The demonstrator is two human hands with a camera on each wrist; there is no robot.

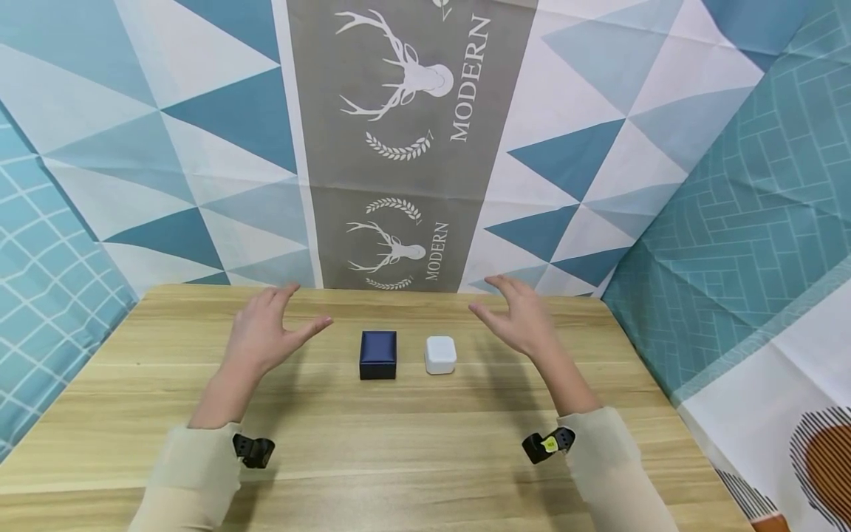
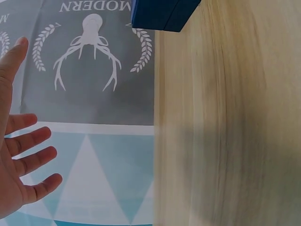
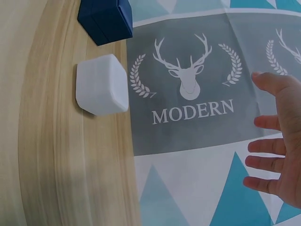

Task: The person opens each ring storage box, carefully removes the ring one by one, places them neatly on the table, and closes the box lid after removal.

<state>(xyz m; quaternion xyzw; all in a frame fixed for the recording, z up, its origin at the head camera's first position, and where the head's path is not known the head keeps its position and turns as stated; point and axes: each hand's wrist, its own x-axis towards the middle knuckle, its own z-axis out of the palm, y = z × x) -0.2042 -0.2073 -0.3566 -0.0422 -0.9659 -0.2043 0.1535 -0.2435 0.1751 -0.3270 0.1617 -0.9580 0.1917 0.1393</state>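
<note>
A dark blue box [image 1: 378,355] with a padded-looking lid sits closed on the wooden table, and a small white rounded cube [image 1: 440,355] stands just to its right. My left hand [image 1: 264,331] is held over the table left of the blue box, thumb spread from the fingers, holding nothing. On the other side, my right hand [image 1: 518,316] hovers to the right of the white cube, its thumb and fingers apart and nothing between them. Both hands stay clear of the two objects. The right wrist view shows the white cube [image 3: 102,85] beside the blue box [image 3: 105,20].
The wooden table [image 1: 399,458] meets a patterned cloth backdrop [image 1: 392,170] at its far edge. Blue tiled-pattern cloth [image 1: 738,199] hangs at the right. Black wrist cameras [image 1: 254,451] sit at the cuffs of both light sleeves.
</note>
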